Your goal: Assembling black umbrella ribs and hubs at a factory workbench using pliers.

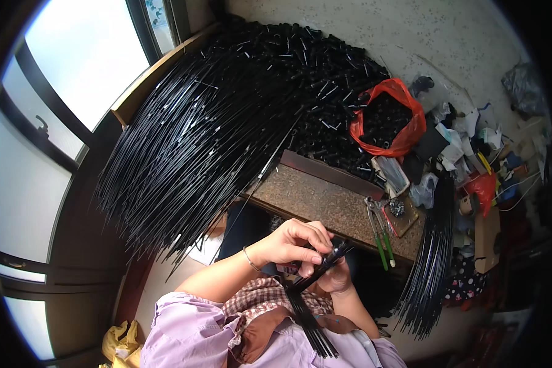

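Observation:
A bundle of thin black rods [306, 316] runs from my hands down across my lap, its upper end slanting up to the right. My right hand [336, 279] is closed around this bundle near its upper end. Against the same end, the thumb and fingers of my left hand [297, 244] are pinched together. Whatever is between those fingertips is too small or too covered to make out. Beyond my hands lies the speckled bench top [319, 199]. Green-handled pliers [379, 236] rest at its front edge, beside a shallow tray [400, 216] with small metal pieces.
A wide spread of long black rods [184, 141] overhangs the bench at the left. Behind it heaps a pile of short black parts [313, 67]. A red plastic bag [420, 119] holds more black parts. Another rod bundle [432, 257] hangs at the right, near scattered wrappers and cardboard [487, 242].

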`<act>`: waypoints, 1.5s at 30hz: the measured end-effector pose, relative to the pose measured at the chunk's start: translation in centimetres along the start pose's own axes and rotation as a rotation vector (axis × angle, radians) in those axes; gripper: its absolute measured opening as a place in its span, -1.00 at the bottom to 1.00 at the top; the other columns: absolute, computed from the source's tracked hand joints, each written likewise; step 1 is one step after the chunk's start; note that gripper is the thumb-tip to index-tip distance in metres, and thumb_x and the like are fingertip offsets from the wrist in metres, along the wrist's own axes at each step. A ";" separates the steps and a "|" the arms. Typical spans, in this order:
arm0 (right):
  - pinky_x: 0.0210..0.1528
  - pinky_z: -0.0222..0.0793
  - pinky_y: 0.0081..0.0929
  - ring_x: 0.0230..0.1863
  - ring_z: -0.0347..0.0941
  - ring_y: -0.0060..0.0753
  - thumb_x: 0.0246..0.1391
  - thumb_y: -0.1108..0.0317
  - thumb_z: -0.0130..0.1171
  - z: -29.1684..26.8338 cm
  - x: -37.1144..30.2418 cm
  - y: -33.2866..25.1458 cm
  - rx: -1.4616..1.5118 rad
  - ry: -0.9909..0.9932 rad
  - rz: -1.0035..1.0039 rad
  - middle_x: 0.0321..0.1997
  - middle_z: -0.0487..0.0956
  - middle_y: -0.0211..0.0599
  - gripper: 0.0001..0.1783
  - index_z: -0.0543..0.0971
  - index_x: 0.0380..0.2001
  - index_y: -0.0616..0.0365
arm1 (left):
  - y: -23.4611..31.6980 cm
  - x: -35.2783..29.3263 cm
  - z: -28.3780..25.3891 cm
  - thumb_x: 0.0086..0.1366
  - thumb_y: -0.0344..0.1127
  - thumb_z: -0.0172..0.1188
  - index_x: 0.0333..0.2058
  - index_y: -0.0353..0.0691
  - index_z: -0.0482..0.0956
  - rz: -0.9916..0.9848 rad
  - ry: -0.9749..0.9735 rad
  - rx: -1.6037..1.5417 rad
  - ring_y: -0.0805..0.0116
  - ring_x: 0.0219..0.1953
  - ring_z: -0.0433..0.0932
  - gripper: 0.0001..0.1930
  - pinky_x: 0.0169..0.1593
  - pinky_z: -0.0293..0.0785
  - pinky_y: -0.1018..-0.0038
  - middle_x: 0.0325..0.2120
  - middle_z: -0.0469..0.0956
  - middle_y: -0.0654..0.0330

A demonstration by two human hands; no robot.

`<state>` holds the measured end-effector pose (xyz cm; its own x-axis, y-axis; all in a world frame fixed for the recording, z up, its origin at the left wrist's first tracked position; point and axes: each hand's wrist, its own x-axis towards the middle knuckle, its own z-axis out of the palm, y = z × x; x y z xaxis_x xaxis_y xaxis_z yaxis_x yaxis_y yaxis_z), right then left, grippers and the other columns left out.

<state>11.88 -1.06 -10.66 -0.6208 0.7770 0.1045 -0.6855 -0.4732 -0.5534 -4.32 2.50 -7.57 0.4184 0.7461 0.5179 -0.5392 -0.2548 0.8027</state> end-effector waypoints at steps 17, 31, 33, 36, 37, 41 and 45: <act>-0.16 0.25 -0.64 -0.26 0.34 -0.67 0.05 0.34 0.12 0.8 0.3 1.1 -0.487 0.625 -0.586 -0.28 0.48 -0.48 -0.79 0.44 -0.25 0.18 | 1.7 1.3 2.7 -0.14 0.04 0.38 0.09 -0.29 0.20 -0.041 0.103 0.424 0.34 0.02 0.30 -0.12 0.07 0.20 0.41 -0.03 0.31 0.11; -0.22 0.39 -0.65 -0.31 0.45 -0.62 -0.21 0.61 0.27 1.4 -0.7 -2.9 -0.692 0.131 -0.083 -0.38 0.55 -0.43 -0.76 0.55 -0.36 0.27 | 2.4 0.8 0.4 -0.27 -0.28 0.47 -0.47 -0.35 0.55 -0.177 -0.019 0.261 0.36 -0.48 0.43 -0.62 -0.37 0.31 0.47 -0.56 0.48 0.17; -0.25 0.39 -0.66 -0.33 0.44 -0.65 -0.17 0.60 0.26 2.0 -0.6 -2.9 -0.663 0.111 -0.039 -0.39 0.54 -0.44 -0.81 0.54 -0.39 0.25 | 1.8 0.4 -0.6 -0.26 -0.34 0.46 -0.42 -0.35 0.56 -0.133 -0.077 0.257 0.40 -0.44 0.46 -0.62 -0.33 0.36 0.52 -0.49 0.53 0.17; -0.36 0.38 -0.69 -0.43 0.47 -0.66 -0.12 0.53 0.26 1.4 -0.1 -0.4 -0.847 0.449 -0.450 -0.45 0.58 -0.37 -0.86 0.53 -0.42 0.27 | 1.7 0.1 1.5 -0.10 -0.54 0.34 -0.26 -0.36 0.52 -0.345 0.299 0.116 0.48 -0.31 0.50 -0.65 -0.16 0.42 0.56 -0.38 0.55 0.22; -0.42 0.36 -0.71 -0.46 0.44 -0.71 -0.10 0.47 0.26 1.4 0.0 -0.2 -0.888 0.500 -0.440 -0.49 0.58 -0.38 -0.86 0.52 -0.44 0.26 | 2.1 0.4 2.0 -0.07 -0.55 0.31 -0.25 -0.38 0.51 -0.346 0.325 0.115 0.48 -0.31 0.50 -0.67 -0.17 0.43 0.55 -0.37 0.55 0.22; -0.43 0.35 -0.72 -0.47 0.43 -0.72 -0.13 0.51 0.27 2.3 0.5 -0.7 -0.904 0.505 -0.470 -0.52 0.56 -0.41 -0.87 0.51 -0.49 0.27 | 2.1 -0.1 1.0 -0.07 -0.56 0.31 -0.25 -0.37 0.51 -0.313 0.265 0.149 0.48 -0.30 0.50 -0.67 -0.16 0.43 0.56 -0.37 0.55 0.22; -0.37 0.37 -0.70 -0.43 0.41 -0.71 -0.33 0.67 0.32 0.5 0.4 -2.8 -0.646 0.228 -0.062 -0.47 0.54 -0.45 -0.76 0.49 -0.54 0.20 | 2.8 0.1 0.1 -0.14 -0.38 0.38 -0.35 -0.39 0.57 -0.319 0.074 0.092 0.32 -0.37 0.50 -0.67 -0.23 0.42 0.46 -0.41 0.56 0.11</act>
<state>13.36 0.43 -8.66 -0.4439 0.8959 0.0144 -0.3085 -0.1377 -0.9412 -5.69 1.77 -5.27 0.4996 0.8387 0.2167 -0.3202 -0.0537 0.9458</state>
